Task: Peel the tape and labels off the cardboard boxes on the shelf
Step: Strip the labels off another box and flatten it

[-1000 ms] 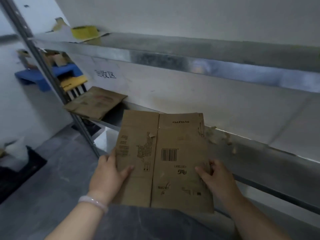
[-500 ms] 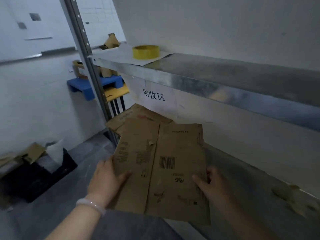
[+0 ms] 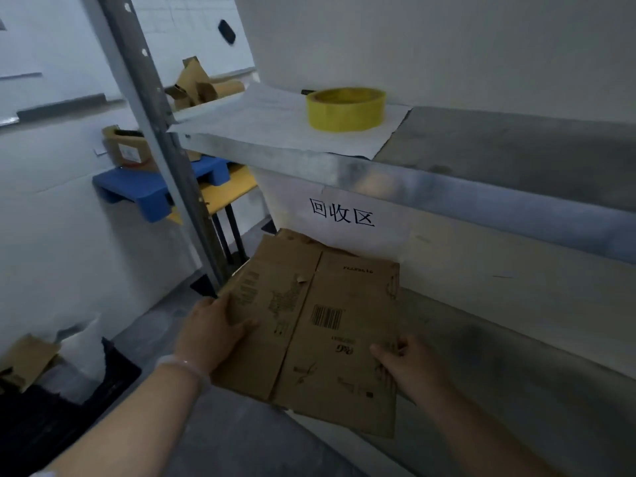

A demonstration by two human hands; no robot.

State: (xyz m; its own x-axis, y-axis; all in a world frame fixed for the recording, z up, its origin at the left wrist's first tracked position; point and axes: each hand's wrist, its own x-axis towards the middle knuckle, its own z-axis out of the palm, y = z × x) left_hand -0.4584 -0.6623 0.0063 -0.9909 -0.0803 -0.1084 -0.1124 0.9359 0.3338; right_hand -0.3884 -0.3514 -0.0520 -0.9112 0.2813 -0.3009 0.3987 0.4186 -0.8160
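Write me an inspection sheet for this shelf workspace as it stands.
Surface: grey metal lower shelf, with the upper shelf above it.
Job's things: flattened cardboard box, barcode side up, held over the lower shelf's front edge.
Clutter: yellow tape roll on a white sheet on the upper shelf.
Hands: left hand grips the box's left edge; right hand grips its right edge.
Cables: nothing seen.
Surroundings: paper sign, blue pallet, black crate.
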